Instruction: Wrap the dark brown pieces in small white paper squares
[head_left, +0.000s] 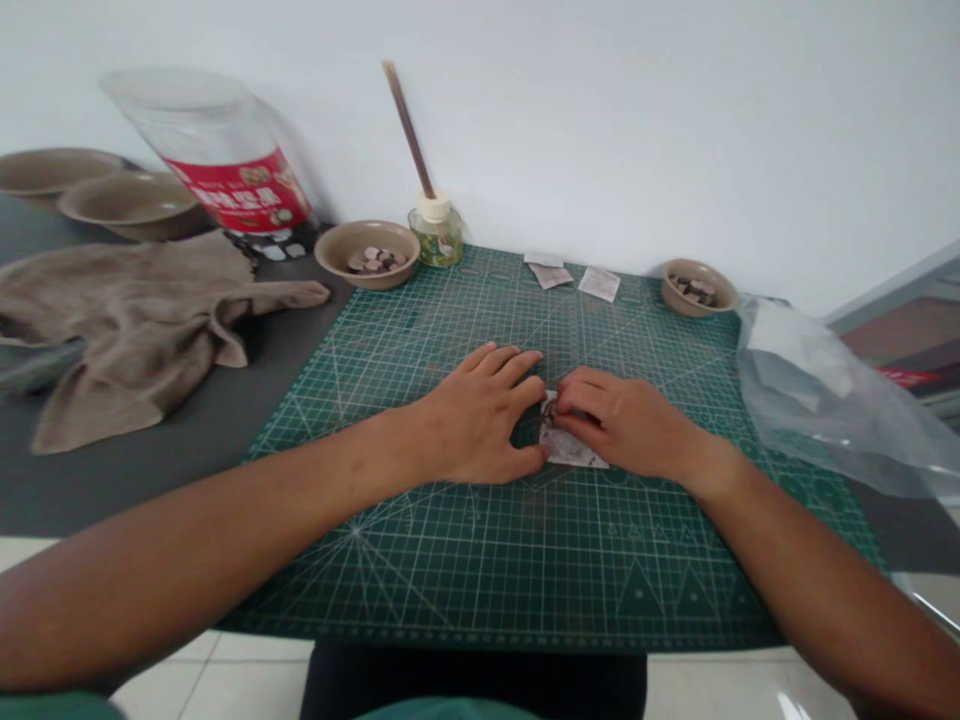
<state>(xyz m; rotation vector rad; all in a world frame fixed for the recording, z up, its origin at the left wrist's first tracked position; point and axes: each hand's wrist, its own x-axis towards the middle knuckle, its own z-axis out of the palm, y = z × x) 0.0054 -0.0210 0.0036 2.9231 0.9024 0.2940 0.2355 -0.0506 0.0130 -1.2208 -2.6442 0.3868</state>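
A small folded square of printed white paper lies near the middle of the green cutting mat. My right hand presses on it from the right, with the fingertips curled over its top part and hiding much of it. My left hand rests on the mat to the left of the paper. Its thumb tip reaches the paper's lower left edge, and its fingers are spread above it. I cannot tell whether that hand grips the paper.
Beyond the mat are a tan bowl and a smaller bowl, both holding dark round slices. Several paper slips lie between them. A reed diffuser, tipped clear jar, crumpled cloth, stacked bowls and plastic bag flank the mat.
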